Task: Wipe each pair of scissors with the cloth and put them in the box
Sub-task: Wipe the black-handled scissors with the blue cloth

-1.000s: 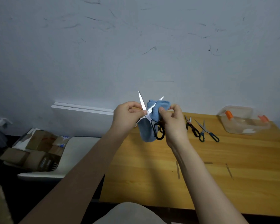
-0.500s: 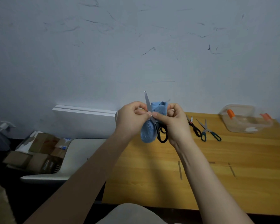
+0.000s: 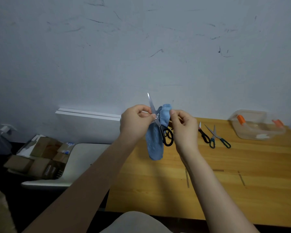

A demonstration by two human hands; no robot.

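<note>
Black-handled scissors (image 3: 167, 136) held above the counter (image 3: 225, 182), tip toward 12 o'clock. Fingers of our left hand (image 3: 136, 122) pinch the blade; right hand (image 3: 185, 130) fingers pinch the blue cloth (image 3: 155, 143) alongside. Box (image 3: 257, 127) at 2 o'clock.

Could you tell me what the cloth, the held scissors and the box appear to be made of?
Cloth: soft blue fabric, probably microfibre; hangs limp, fuzzy surface.
Held scissors: bright metal blades that glint; glossy black handles, likely plastic.
Box: clear plastic, see-through walls, orange clips.
</note>
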